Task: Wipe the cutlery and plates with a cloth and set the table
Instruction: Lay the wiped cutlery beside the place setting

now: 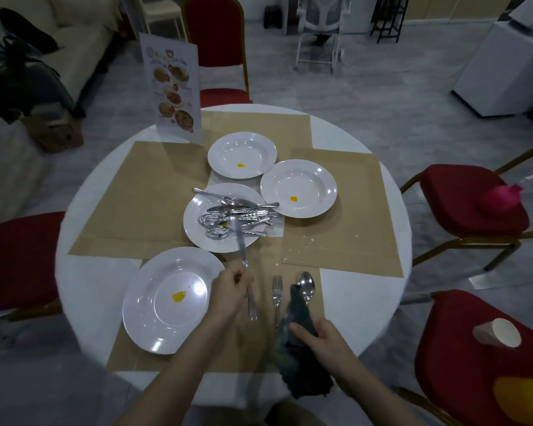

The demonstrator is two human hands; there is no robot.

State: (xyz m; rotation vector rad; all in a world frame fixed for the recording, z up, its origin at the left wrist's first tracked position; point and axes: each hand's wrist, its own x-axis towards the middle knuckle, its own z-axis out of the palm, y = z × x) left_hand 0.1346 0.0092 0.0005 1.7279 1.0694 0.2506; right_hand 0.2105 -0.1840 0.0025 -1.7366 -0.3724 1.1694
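My left hand (pixel 230 292) grips a table knife (pixel 243 256) by its handle, the blade pointing away over the middle plate. My right hand (pixel 323 339) holds a dark cloth (pixel 299 312) that drapes over the table's near edge. A fork (pixel 277 292) and a spoon (pixel 306 284) lie side by side on the near placemat, the cloth's tip touching the spoon. The middle plate (pixel 197 210) carries a heap of cutlery (pixel 237 218). Three other white plates (pixel 154 315) (pixel 225 149) (pixel 314 179) each bear a yellow stain.
A round white table (pixel 357 305) carries tan placemats (pixel 142 195). A standing menu card (pixel 174 87) is at the far left. Red chairs (pixel 16 256) ring the table; one at right holds a paper cup (pixel 497 332), another a pink object (pixel 502 198). Crumbs lie on the right placemat.
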